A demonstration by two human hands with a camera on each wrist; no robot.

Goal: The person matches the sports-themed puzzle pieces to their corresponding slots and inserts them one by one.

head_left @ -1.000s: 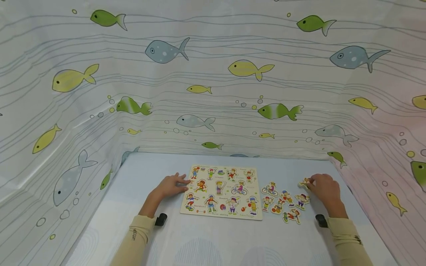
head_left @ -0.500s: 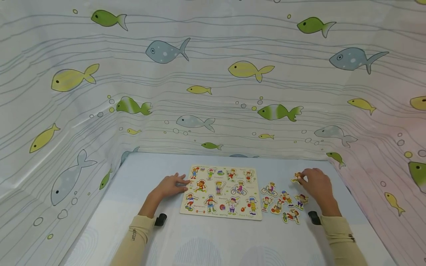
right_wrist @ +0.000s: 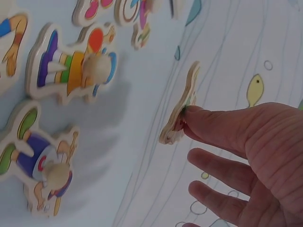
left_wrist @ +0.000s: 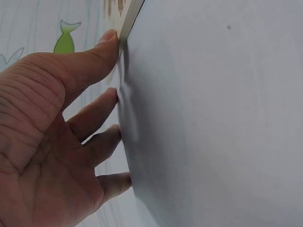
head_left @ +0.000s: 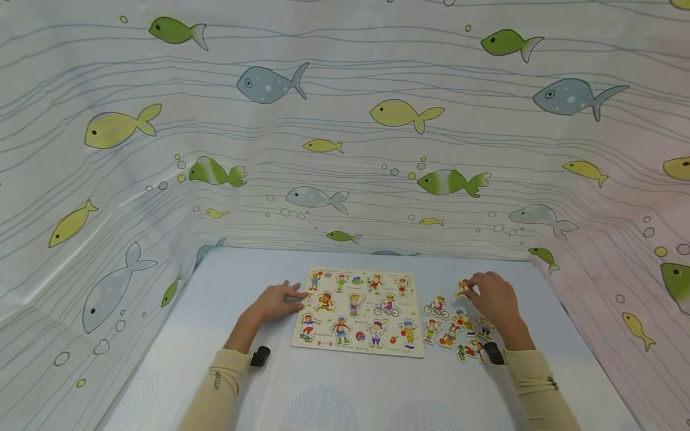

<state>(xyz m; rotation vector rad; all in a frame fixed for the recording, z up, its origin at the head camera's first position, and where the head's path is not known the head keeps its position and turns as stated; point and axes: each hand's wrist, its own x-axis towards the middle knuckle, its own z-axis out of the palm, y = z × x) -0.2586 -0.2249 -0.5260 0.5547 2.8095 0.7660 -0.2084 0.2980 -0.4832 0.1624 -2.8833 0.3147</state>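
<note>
A cream puzzle board (head_left: 334, 278) printed with sporty children lies flat on the table. My left hand (head_left: 277, 302) rests at its left edge with fingers spread; in the left wrist view the thumb touches the board's edge and the other fingertips meet the table. Between thumb and forefinger, my right hand (head_left: 497, 299) pinches a small wooden puzzle piece (right_wrist: 182, 106), held up off the table and seen nearly edge-on in the right wrist view. Below and left of this hand lie several loose pieces, among them a cyclist piece (head_left: 436, 307) and a piece with a red paddle (right_wrist: 75, 68).
The pale blue table (head_left: 323, 395) meets a fish-patterned sheet (head_left: 345, 173) at the back and sides. Loose pieces sit close to the board's right edge, and a piece with a purple outfit (right_wrist: 42, 161) lies partly under the right forearm's side.
My right hand has moved left toward the board, carrying the pinched puzzle piece over the table behind the loose pieces. The left hand and the board have stayed put.
</note>
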